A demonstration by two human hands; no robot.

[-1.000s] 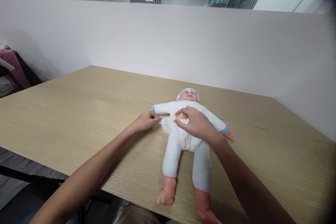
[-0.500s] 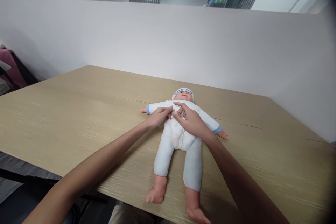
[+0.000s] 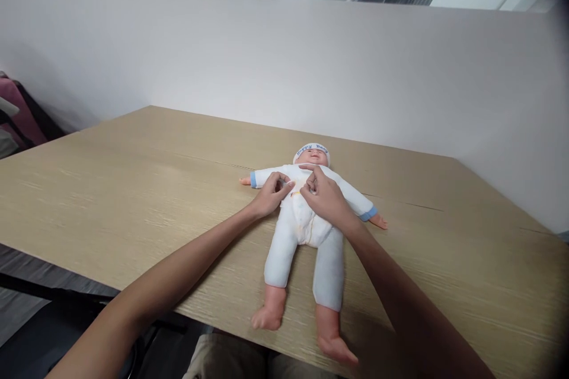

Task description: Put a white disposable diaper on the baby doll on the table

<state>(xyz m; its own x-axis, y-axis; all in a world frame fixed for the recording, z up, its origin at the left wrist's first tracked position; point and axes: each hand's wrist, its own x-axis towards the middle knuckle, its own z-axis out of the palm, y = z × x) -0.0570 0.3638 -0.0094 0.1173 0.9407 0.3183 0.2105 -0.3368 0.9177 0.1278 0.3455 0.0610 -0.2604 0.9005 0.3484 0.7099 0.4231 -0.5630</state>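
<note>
While a baby doll (image 3: 306, 222) in a white romper lies face up at the centre of the frame, a person's left hand (image 3: 269, 193) and right hand (image 3: 326, 196) meet on its chest, the fingers of each pinched together on the white fabric just below the chin. The doll rests on a pale wooden table (image 3: 133, 189), feet toward the near edge, arms spread. A white partition (image 3: 400, 77) stands behind; pink cloth (image 3: 22, 118) shows at the left edge.
</note>
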